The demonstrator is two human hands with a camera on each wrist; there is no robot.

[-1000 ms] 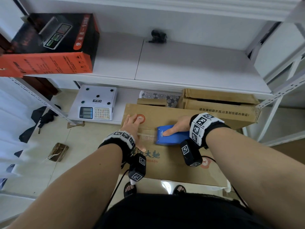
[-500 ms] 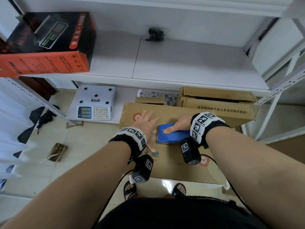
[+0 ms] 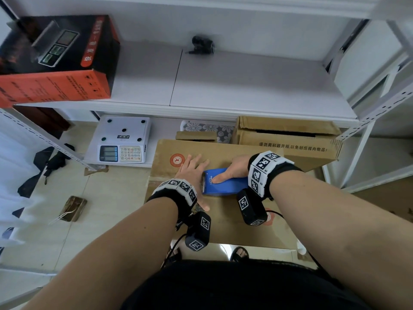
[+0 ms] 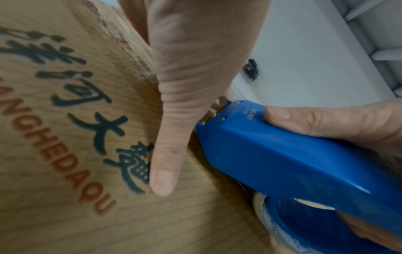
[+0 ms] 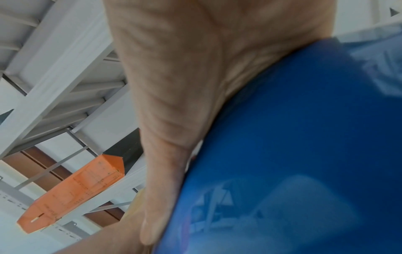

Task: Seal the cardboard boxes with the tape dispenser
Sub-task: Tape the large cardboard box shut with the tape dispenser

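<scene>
cardboard box (image 4: 76, 154): "…NGHEDAQU", "大" | rear carton (image 3: 290, 146): "请勿用利器开箱,以免划伤箱内物品!" | other print unreadable

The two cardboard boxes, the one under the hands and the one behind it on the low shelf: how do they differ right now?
The front box has its top flaps down, with both hands and the blue tape dispenser on it; the rear box shows a dark gap between its flaps and nothing on top. The front box bears a red round stamp; the rear box shows black print along its side. Both are brown corrugated cardboard.
</scene>
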